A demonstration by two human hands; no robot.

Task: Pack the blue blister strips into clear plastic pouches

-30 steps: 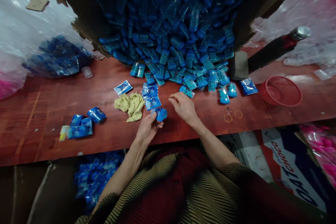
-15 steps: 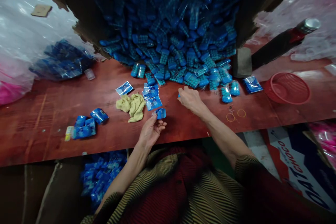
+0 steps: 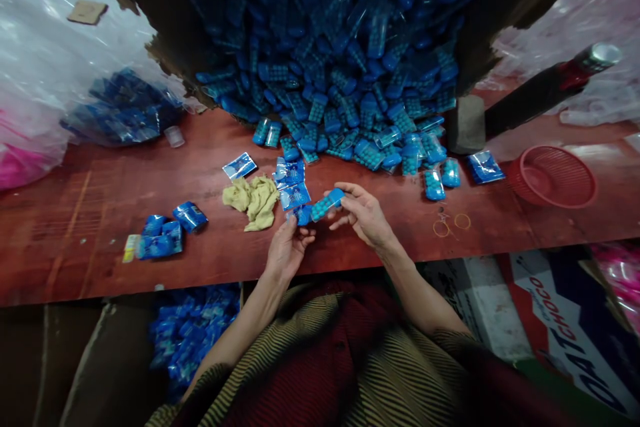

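Observation:
My left hand (image 3: pixel 289 248) is closed on a small blue printed wrapper (image 3: pixel 302 215), pinched between thumb and fingers. In my right hand (image 3: pixel 367 213) is a clear bottle of blue balls with a blue cap (image 3: pixel 327 205), held by the capped end. The bottle's other end meets the wrapper's edge; whether it is inside I cannot tell. Flat blue sachets (image 3: pixel 294 196) lie just beyond the left hand, beside a crumpled yellow-green cloth (image 3: pixel 254 200). A large heap of similar bottles (image 3: pixel 345 103) spills from a torn, dark box in front of me.
Filled blue packets (image 3: pixel 163 240) lie at left on the red table (image 3: pixel 100 213). To the right are a red plastic basket (image 3: pixel 553 177), rubber bands (image 3: pixel 441 228), a grey block (image 3: pixel 467 123) and a dark bottle-like object (image 3: pixel 545 93). More blue packets (image 3: pixel 195 333) sit below the table edge.
My right hand went to the front of the heap, picked up a bottle and brought it back left to the wrapper. My left hand stayed nearly in place, holding the wrapper.

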